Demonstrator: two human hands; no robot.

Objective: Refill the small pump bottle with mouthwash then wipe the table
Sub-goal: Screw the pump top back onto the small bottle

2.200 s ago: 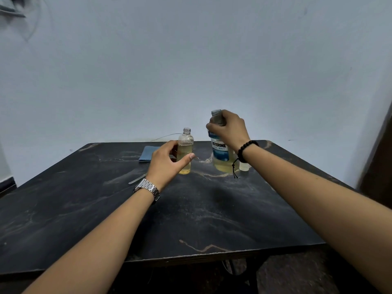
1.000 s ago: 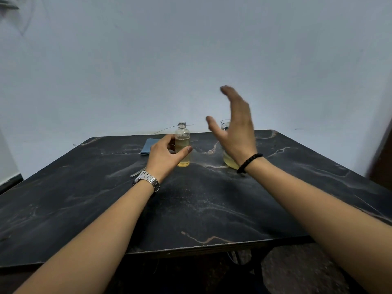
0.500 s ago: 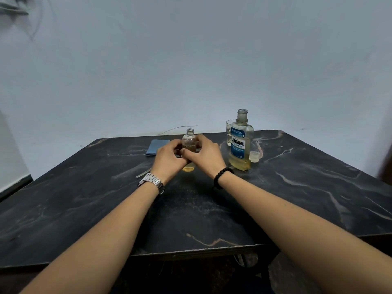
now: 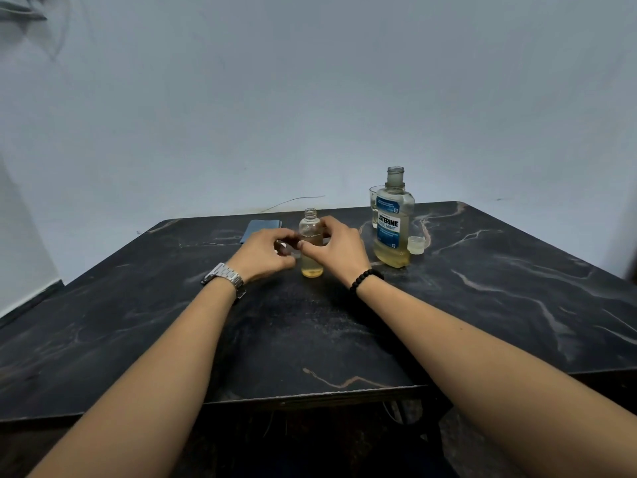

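I'm looking down on a dark marbled worktop [image 4: 482,305], its near corners cut off by the frame and what stands under it lost in shadow. Both forearms reach in from the bottom, elbows out of shot. Biggest thing standing on it: the mouthwash bottle [image 4: 392,229], upright at the far right, neck open and pointing straight up, blue label facing me, pale yellow liquid filling only the bottom part. Behind it a clear glass [image 4: 375,198] is mostly hidden; I only catch a rim and one side. The blue cloth [image 4: 260,228] lies flat at the far left-centre, its near edge covered by my left hand.

Now the small pump bottle [image 4: 311,243]: upright in the middle of the worktop, long axis vertical, threaded neck open to the ceiling, yellow liquid up to around the middle, though its midsection is blocked by fingers. My right hand [image 4: 339,251] is curled around it from the right, thumb across the front, fingers wrapping behind. My left hand [image 4: 263,253] sits just beside it on the left, fingers bent and pinching something small and pale at the fingertips (blurred, I can't make out what it is). A metal watch [image 4: 224,276] on the left wrist, a black bead bracelet [image 4: 365,279] on the right. Smallest: the mouthwash cap [image 4: 416,244], standing just right of the big bottle's base.
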